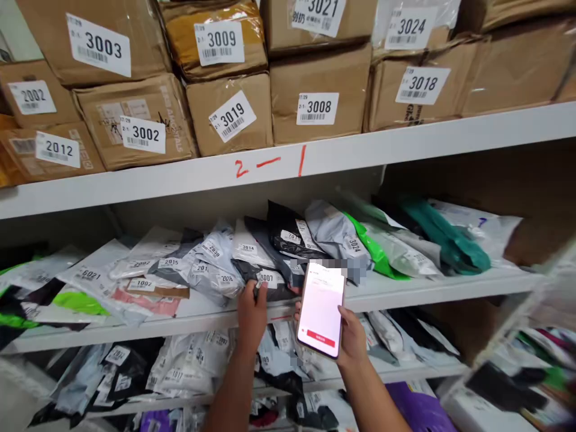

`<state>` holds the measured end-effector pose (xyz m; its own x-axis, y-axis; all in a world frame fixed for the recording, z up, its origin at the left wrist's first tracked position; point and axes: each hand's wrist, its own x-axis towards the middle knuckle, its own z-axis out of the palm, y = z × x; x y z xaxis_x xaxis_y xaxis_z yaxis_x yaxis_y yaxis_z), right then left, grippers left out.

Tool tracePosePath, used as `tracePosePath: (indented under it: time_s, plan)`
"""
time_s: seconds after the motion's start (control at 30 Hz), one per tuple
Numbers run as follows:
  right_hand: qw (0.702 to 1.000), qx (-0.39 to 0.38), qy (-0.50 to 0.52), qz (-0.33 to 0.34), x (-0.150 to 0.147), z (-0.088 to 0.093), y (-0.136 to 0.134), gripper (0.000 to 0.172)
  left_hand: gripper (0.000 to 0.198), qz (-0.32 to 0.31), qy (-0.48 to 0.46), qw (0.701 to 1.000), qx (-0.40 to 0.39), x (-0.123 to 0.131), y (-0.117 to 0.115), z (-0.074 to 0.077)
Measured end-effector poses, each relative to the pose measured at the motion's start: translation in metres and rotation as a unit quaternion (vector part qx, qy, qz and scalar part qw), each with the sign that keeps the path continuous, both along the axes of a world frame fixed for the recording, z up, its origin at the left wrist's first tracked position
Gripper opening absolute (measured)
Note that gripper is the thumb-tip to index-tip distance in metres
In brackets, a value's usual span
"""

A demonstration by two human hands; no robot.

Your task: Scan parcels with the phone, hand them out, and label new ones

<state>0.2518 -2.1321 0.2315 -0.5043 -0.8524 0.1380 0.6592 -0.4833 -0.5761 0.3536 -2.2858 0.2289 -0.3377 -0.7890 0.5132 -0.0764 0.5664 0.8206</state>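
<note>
My right hand point(348, 333) is wrapped round a phone point(320, 312) with a lit, pale screen and a red bar near its bottom. Left of it, my left hand point(252, 303) pinches the edge of a dark parcel bag point(281, 289) labelled 3007 on the middle shelf. A white bag point(252, 247) marked 3014 lies just behind that parcel. To the right of it rests a black bag point(290, 225), and a grey bag point(335, 231) labelled 3024 is behind the phone.
Cardboard boxes point(229, 135) with numbered labels fill the upper shelf, whose white edge point(202, 175) is marked 2-1 in red. More bags, including a teal one point(450, 240), lie along the middle shelf. Lower shelves hold further parcels point(184, 363). Another rack stands at the right.
</note>
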Motion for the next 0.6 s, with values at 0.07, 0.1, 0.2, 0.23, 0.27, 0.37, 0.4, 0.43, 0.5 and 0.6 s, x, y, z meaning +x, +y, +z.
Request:
tracePosePath:
  time_s: [0.07, 0.1, 0.2, 0.23, 0.27, 0.37, 0.4, 0.43, 0.5, 0.6]
  plan:
    - [1.000, 0.012, 0.011, 0.010, 0.006, 0.011, -0.003, 0.057, 0.028, -0.008, 0.076, 0.996, 0.035, -0.004, 0.001, 0.007]
    - [1.000, 0.019, 0.014, 0.016, 0.009, 0.017, -0.006, 0.060, 0.028, 0.000, 0.116, 0.992, 0.053, -0.005, 0.003, 0.012]
    - [0.999, 0.025, 0.000, 0.037, 0.015, 0.034, -0.018, 0.061, 0.029, 0.054, 0.200, 0.976, 0.064, -0.010, 0.010, 0.030]
    - [0.999, 0.019, -0.011, 0.045, 0.015, 0.038, -0.022, 0.059, 0.029, 0.079, 0.216, 0.972, 0.052, -0.011, 0.012, 0.036]
    - [0.998, 0.011, -0.022, 0.053, 0.015, 0.039, -0.026, 0.056, 0.029, 0.103, 0.229, 0.967, 0.037, -0.012, 0.012, 0.040]
    - [0.997, -0.005, -0.043, 0.058, 0.012, 0.033, -0.028, 0.050, 0.029, 0.138, 0.262, 0.955, -0.009, -0.010, 0.012, 0.044]
    - [0.998, -0.003, -0.044, 0.053, 0.011, 0.028, -0.025, 0.049, 0.029, 0.138, 0.279, 0.950, -0.021, -0.005, 0.012, 0.040]
    - [0.998, 0.001, -0.041, 0.048, 0.012, 0.022, -0.021, 0.049, 0.029, 0.138, 0.300, 0.943, -0.032, 0.001, 0.014, 0.033]
    - [0.998, 0.010, -0.036, 0.048, 0.014, 0.007, -0.010, 0.049, 0.031, 0.135, 0.344, 0.928, -0.043, 0.019, 0.020, 0.012]
    - [0.995, 0.022, -0.032, 0.088, 0.024, -0.014, 0.005, 0.053, 0.042, 0.058, 0.364, 0.930, 0.013, 0.048, 0.031, -0.024]
